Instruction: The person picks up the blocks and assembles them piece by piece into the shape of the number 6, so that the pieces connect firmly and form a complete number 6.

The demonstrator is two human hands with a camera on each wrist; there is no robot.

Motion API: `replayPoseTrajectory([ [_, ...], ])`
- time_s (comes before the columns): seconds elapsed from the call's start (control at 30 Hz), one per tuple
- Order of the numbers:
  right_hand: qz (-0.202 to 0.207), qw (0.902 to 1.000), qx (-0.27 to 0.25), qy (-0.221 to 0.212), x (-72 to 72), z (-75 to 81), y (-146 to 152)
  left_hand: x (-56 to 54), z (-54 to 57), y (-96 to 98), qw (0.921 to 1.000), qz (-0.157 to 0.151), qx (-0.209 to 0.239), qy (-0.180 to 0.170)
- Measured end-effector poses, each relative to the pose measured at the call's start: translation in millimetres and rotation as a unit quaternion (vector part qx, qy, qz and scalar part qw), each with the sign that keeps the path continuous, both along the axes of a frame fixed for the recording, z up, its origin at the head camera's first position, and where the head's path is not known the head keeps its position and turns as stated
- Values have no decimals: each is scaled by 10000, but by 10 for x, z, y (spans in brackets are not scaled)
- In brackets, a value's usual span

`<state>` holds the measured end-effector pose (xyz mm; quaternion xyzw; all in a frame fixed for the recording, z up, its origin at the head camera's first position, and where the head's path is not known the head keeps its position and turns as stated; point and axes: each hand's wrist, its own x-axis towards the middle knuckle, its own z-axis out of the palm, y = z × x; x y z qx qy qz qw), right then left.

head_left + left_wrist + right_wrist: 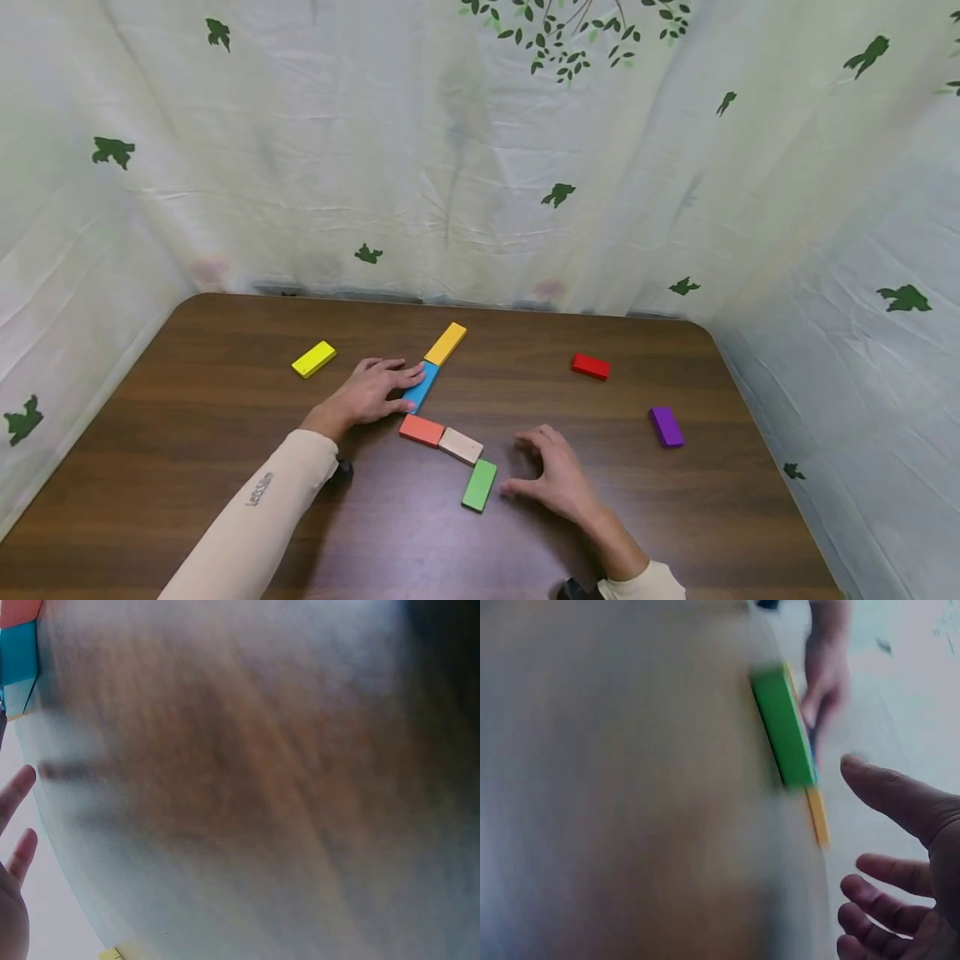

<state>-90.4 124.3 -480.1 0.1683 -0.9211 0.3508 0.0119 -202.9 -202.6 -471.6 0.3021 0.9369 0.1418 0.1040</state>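
Observation:
My left hand [375,390] reaches over a blue block [422,388], its fingertips touching the left side and top. In the left wrist view the blue block [19,656] shows at the upper left, with two spread fingers [15,799] below it. The far end of the blue block meets an orange-yellow block [446,343]. Nearer me, a coral block [422,431], a beige block [461,446] and a green block [478,486] continue the bent row. My right hand [558,475] holds nothing, thumb and fingers apart, just right of the green block.
A yellow block [313,359] lies at the left of the brown wooden table [187,417]. To the right are a red block [591,367] and a purple block [666,427]. A pale curtain [450,167] with leaf prints surrounds the table's back and sides.

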Motion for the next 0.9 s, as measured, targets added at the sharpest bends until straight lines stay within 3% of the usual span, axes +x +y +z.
replayPoseTrajectory([
  [0.27,-1248,9916,9,344,-249,61,757,-17,-23,-2,10000,-37,11,8],
  [0.53,-2290,9734,94,45,-300,68,1395,-12,4,-6,10000,-75,31,-8],
  [0.7,-2245,9739,203,-269,-304,88,1668,-12,-7,-3,10000,-72,59,16],
  [0.9,-1436,9864,343,-717,-387,97,1981,-14,-33,-8,9999,-73,74,73],
])
